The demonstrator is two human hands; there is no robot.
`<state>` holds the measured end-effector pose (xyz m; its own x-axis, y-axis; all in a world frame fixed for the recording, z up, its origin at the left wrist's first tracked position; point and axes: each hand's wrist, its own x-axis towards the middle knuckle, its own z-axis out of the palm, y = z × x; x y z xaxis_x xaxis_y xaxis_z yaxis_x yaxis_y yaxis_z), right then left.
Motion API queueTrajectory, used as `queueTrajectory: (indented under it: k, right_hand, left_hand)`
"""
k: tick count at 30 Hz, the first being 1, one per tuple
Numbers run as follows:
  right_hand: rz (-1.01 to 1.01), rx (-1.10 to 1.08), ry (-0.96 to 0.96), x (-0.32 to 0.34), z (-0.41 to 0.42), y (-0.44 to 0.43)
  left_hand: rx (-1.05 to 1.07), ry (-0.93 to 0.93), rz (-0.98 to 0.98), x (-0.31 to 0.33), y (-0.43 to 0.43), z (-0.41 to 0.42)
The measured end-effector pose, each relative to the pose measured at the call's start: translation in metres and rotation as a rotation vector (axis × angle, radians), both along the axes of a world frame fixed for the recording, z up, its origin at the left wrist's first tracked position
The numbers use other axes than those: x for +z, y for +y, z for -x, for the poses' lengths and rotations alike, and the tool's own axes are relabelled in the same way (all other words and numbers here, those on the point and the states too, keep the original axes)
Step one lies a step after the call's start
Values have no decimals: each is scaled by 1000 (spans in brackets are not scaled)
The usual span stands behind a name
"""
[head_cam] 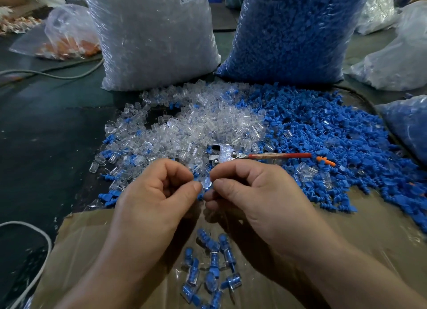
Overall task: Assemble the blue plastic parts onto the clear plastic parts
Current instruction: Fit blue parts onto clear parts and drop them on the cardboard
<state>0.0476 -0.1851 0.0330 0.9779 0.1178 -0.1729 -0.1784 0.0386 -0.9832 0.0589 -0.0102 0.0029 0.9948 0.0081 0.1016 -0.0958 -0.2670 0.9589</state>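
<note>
item: bench assembly, one pair in hand.

- left hand [159,188]: fingers curled, thumb and forefinger pinching the clear part [206,183] from its side.
- right hand [249,188]: fingers likewise curled, pinching the same clear part from the other side. a bit of blue part [200,195] shows just below the fingertips; which hand carries it cannot be told.
- location: the pair is held above the near edge of the clear heap [196,121], with the blue heap [323,128] to the right.
- done pieces [212,269]: a small cluster on the cardboard [104,251], between the wrists.
- tool [254,156]: red-handled, lying on the heaps just beyond the right hand.

risks, as judged:
- blue part pushed in askew, so it jams or seats only halfway.
- the small, slick clear part slipping from the pinch into the loose heaps, where it would be lost among the others.
- a half-seated piece dropped among the done pieces unnoticed.
</note>
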Motion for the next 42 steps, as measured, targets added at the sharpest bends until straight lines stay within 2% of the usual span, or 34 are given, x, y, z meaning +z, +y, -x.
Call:
queueTrajectory:
  k: [3,5,7,8,14,19,22,26,30,33,35,38,42]
  right_hand:
    - [-5,-41,-59,-1,0,-3]
    - [258,-54,-277,-3,2,-4]
    - [588,-52,-546,-2,4,-1]
    - [671,-35,-623,-3,5,1]
    - [677,-13,-662,-4,6,0]
    - [714,63,-715,-4,6,-3]
    - [716,84,-748,-5,5,-4]
    - [725,81,-747,-6,6,-3]
    - [782,111,-772,-3,8,0]
    - [1027,82,-775,1,6,-5]
    - [1257,23,-610,5,1,-17]
    - [1515,46,-305,6,-8,-39]
    - [1634,82,-246,2,-14,-47]
  left_hand:
    - [-18,124,193,-2,2,-2]
    - [-66,172,234,-2,3,-2]
    - [-110,150,156,-2,3,-1]
    - [-137,130,117,0,3,-1]
    - [-208,125,172,5,0,3]
    - [-203,314,479,14,-2,4]
    - [-243,285,388,22,-4,6]
    - [-227,168,217,17,-4,5]
    - [-149,127,173,12,-5,2]
    - [-111,137,184,13,-4,2]
    - [-86,143,161,14,-3,2]
    - [-41,153,143,14,-3,2]
    - [-24,151,111,13,-3,2]
